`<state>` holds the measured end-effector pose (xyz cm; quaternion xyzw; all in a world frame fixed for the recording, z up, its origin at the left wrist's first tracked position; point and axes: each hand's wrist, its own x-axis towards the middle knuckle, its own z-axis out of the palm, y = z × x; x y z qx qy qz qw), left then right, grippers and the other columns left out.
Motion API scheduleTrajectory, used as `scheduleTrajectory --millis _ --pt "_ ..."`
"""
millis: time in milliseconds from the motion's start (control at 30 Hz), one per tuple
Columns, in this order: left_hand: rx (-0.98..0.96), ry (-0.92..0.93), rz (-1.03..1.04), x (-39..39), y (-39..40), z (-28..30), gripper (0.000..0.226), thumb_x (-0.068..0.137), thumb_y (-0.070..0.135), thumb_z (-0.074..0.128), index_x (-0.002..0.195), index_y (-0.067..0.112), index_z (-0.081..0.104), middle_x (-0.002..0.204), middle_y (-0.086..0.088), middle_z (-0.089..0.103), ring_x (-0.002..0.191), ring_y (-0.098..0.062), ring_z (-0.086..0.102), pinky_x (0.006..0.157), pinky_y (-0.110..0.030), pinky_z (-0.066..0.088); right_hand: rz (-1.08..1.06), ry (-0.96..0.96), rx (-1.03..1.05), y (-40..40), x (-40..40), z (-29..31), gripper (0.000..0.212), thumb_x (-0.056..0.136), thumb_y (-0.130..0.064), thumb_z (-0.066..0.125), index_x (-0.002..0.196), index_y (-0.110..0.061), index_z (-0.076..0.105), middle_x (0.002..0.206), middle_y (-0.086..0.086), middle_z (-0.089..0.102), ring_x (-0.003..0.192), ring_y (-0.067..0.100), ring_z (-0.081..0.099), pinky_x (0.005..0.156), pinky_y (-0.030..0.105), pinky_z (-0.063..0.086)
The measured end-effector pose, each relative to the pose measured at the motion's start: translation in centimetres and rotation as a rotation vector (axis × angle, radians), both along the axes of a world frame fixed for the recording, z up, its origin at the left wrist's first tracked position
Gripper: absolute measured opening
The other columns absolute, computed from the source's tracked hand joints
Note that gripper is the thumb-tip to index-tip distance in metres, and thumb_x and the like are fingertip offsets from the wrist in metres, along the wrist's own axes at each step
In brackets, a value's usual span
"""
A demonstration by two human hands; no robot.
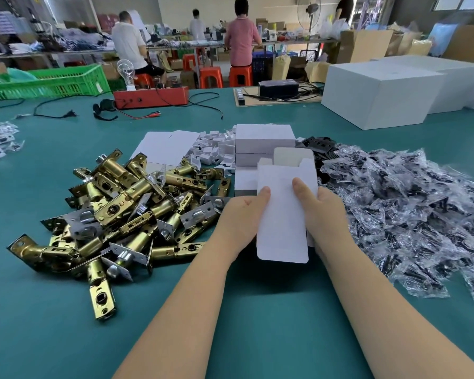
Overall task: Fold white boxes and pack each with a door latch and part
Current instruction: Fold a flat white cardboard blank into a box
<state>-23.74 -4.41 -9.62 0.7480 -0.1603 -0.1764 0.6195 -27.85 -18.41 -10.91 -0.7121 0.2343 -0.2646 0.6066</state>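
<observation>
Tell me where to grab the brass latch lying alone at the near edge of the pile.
Grip the latch across its flat brass body, coming straight down from above with fingers on the two long edges. It lies flat on the table, clear of the pile, long axis running towards you, so both sides look open.

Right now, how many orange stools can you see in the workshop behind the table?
3, perhaps more hidden. One stool sits under the person in the white shirt, one stool stands free in the middle, one stool is under the person in pink.
</observation>
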Motion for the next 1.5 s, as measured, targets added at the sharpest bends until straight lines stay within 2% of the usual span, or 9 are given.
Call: scheduleTrajectory --millis 100,267,400,567,700,933,1267,1400,1500 --pt "0.051 -0.165 0.016 -0.1 -0.2 0.0 0.052 0.101 0.038 0.048 0.071 -0.004 0.053 0.073 -0.013 0.052 0.068 -0.021 0.047 0.066 -0.033 0.034 -0.048 -0.046 -0.051 -0.2 0.0 -0.3 0.03 0.089 -0.038 0.064 0.071 -0.015 0.058 0.072 0.002 0.065 0.061 0.015 0.059 0.056 0.03 0.046" --pt "-0.021 -0.245 0.156 -0.1 0.1 0.0 0.048 0.102 0.037 0.045 0.059 0.015 0.05 0.061 0.0 0.055 0.06 -0.016 0.05 0.058 -0.029 0.038 -0.08 -0.08 -0.147 0.7 0.2 -0.7 0.03 0.085 -0.038 0.068 0.104 -0.026 0.047 0.079 -0.01 0.059 0.064 -0.005 0.055 0.051 0.009 0.039" --pt "-0.275 0.001 0.135 0.2 0.4 0.3 0.039 0.104 0.043 0.037 0.103 0.021 0.07 0.099 0.007 0.074 0.094 -0.013 0.069 0.075 -0.027 0.057 0.025 -0.117 -0.161 1.3 -0.1 -0.3 0.024 0.089 -0.037 0.063 0.108 -0.025 0.055 0.078 -0.014 0.064 0.073 -0.002 0.059 0.067 0.016 0.044" --pt "-0.378 -0.04 0.045 0.9 0.9 0.4 0.052 0.101 0.04 0.043 0.15 0.038 0.028 0.119 0.026 0.06 0.099 0.005 0.065 0.068 -0.018 0.055 0.295 -0.255 0.066 1.4 -1.3 1.0 0.042 0.076 -0.023 0.052 0.115 -0.035 0.047 0.078 -0.018 0.07 0.071 -0.001 0.064 0.062 0.021 0.053" --pt "-0.438 -0.069 -0.02 1.2 1.5 0.9 0.057 0.087 0.033 0.053 0.142 0.04 0.04 0.117 0.024 0.066 0.103 -0.001 0.066 0.074 -0.021 0.056 0.46 -0.245 0.079 1.5 -1.6 1.2 0.072 0.071 -0.016 0.05 0.137 -0.042 0.037 0.1 0.017 0.068 0.086 0.023 0.065 0.075 0.041 0.054" --pt "-0.384 -0.032 -0.057 0.7 1.6 1.0 0.042 0.079 0.025 0.049 0.108 0.053 0.06 0.114 0.004 0.07 0.104 -0.026 0.067 0.088 -0.051 0.054 0.518 -0.244 0.152 1.6 -1.5 1.2 0.076 0.074 -0.014 0.053 0.145 -0.033 0.032 0.115 -0.003 0.067 0.101 0.02 0.065 0.085 0.042 0.055" --pt "-0.434 -0.013 -0.113 0.8 1.3 0.8 0.041 0.09 0.021 0.051 0.129 0.032 0.054 0.113 0.002 0.071 0.094 -0.016 0.069 0.072 -0.03 0.057 0.513 -0.197 0.183 1.5 -1.4 1.1 0.069 0.073 -0.016 0.062 0.137 -0.029 0.039 0.105 0.008 0.071 0.094 0.031 0.068 0.083 0.051 0.056" --pt "-0.398 -0.002 -0.047 0.9 1.3 0.8 0.021 0.1 0.013 0.046 0.106 0.021 0.065 0.091 0.005 0.073 0.078 -0.01 0.068 0.062 -0.022 0.054 0.465 -0.148 0.148 1.7 -1.4 1.1 0.058 0.071 -0.026 0.068 0.125 -0.024 0.045 0.104 0.019 0.069 0.091 0.038 0.068 0.08 0.057 0.055" --pt "-0.371 0.037 0.016 0.9 1.3 0.8 0.029 0.101 0.032 0.047 0.098 0.018 0.071 0.087 -0.001 0.072 0.075 -0.012 0.067 0.061 -0.023 0.052 0.476 -0.146 0.247 1.5 -1.4 1.1 0.042 0.075 -0.023 0.068 0.114 -0.019 0.053 0.099 0.013 0.072 0.081 0.028 0.071 0.065 0.04 0.059"
